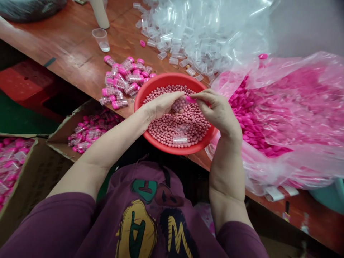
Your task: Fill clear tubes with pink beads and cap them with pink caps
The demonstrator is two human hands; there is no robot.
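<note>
Clasping a small clear bottle (178, 105) near the centre of the frame, the left hand (162, 104) is holding it between thumb and fingers. Just right of centre, the right hand (221, 111) is gripping a bright pink cap (190, 100) in its fingertips, at the bottle's mouth; whether the cap is sitting fully on, I cannot tell. Above the loose beads (165, 131) in the red bowl (176, 151), the bottle is leaning sideways and is showing pink beads through its wall.
</note>
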